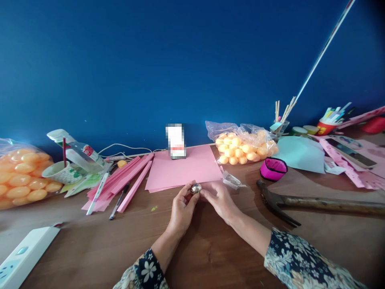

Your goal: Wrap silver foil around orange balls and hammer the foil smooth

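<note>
A small shiny round piece [196, 188], silvery with dark and gold-brown glints, is held up just above the table in front of the pink paper. My left hand [183, 206] pinches it between thumb and fingers from the left. From the right, my right hand [221, 200] has its thumb and fingertips closed at the piece's edge, some fingers being hidden behind it. The pink paper sheets [180, 172] lie flat just beyond both hands. Near my right hand is a small clear plastic bag [233, 181]. What kind of object the shiny piece is, I cannot make out.
A hammer [300, 202] and a magenta band [273, 168] lie at right. Bags of orange balls [240, 148] stand at the back and far left. Pink strips [120, 178], pens, a cup [61, 172] and a bottle [81, 152] crowd the left. A power strip [28, 257] lies front left.
</note>
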The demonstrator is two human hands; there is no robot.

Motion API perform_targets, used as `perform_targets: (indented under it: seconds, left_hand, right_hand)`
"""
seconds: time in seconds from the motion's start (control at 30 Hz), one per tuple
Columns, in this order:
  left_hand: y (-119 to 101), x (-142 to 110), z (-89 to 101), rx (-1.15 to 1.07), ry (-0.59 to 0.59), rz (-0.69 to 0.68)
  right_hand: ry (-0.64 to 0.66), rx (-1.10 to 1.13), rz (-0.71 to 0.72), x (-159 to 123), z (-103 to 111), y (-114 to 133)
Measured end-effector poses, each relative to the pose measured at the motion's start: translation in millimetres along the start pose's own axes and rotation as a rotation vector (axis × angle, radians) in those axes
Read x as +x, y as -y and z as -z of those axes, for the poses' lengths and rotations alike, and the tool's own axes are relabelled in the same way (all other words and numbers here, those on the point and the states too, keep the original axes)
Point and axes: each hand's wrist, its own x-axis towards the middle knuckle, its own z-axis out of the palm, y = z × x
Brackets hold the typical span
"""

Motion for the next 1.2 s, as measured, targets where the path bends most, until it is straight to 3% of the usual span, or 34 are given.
perform_targets:
  seconds: [0.27,0.57,1.0,1.2]
  left_hand:
    - [1.1,-0.1,-0.1,-0.114,-0.009,0.047]
    - [-2.1,-1.4,0.7,-0.218,0.014,0.115]
    - [-5.3,1.0,-1.1,-0.191,0.0,0.125]
    - [-9.5,2.7,0.5,-0.24,0.019,0.169]
  right_hand:
    - [-0.02,0.109,-0.097,-1.8,0.0,6.8]
    - [0.008,0.048,-0.019,-5.2,-0.5,6.1]
    - [0.053,-0.018,0.026,-5.2,-2.1,0.9]
    - [0.012,-0.162,0.101,-29.7,10.6,31.6]
